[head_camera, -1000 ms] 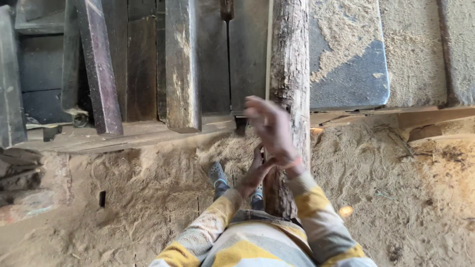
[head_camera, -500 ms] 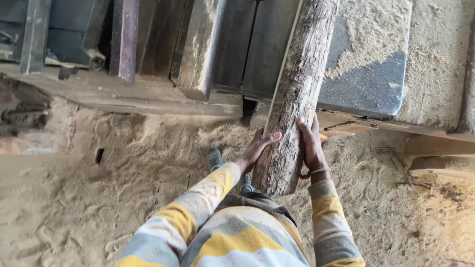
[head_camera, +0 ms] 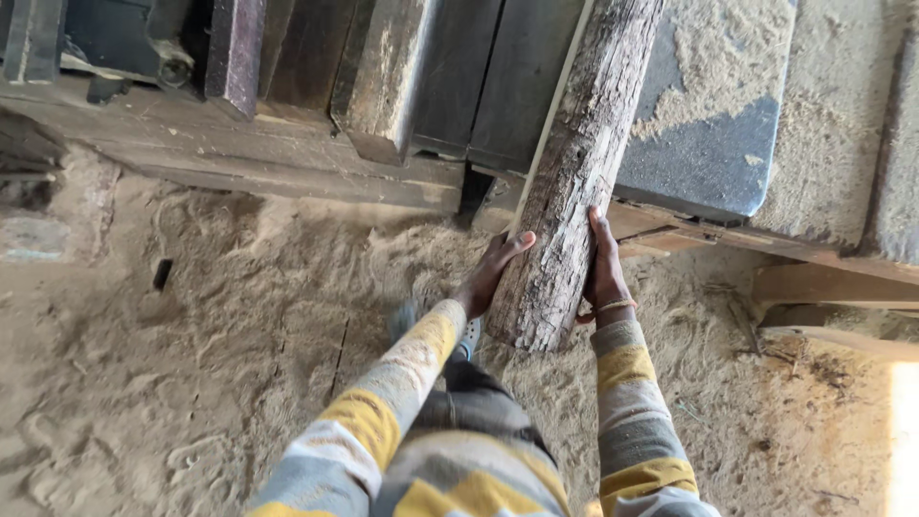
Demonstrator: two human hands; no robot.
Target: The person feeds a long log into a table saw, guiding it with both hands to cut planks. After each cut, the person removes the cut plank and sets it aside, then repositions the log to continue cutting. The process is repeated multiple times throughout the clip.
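Gripping a rough, bark-stripped log from both sides near its lower end: left hand cupped against the left flank with fingers spread and the thumb tip showing pale, right hand pressed flat along the right flank, a thin bangle at the wrist. Both hands wrapped on the log rather than closed into fists; no gap visible between palms and wood. Compared with a second ago, much changed: then only the right hand up and open in front of the log, fingers blurred in motion, the left low near the body; half a second ago both palms already on the wood; now the same two-sided hold, log leaning at a similar slant, upper part resting across the edge of the dark saw bench dusted with sawdust, cut end hanging just above the sawdust-covered ground. So: a reach turned into a firm hold, weight apparently shared between bench edge and hands. Beside the log to the left, dark squared timbers lying on a plank platform. Striped yellow-and-grey sleeves running down to both wrists, a shoe partly visible beneath the left forearm.
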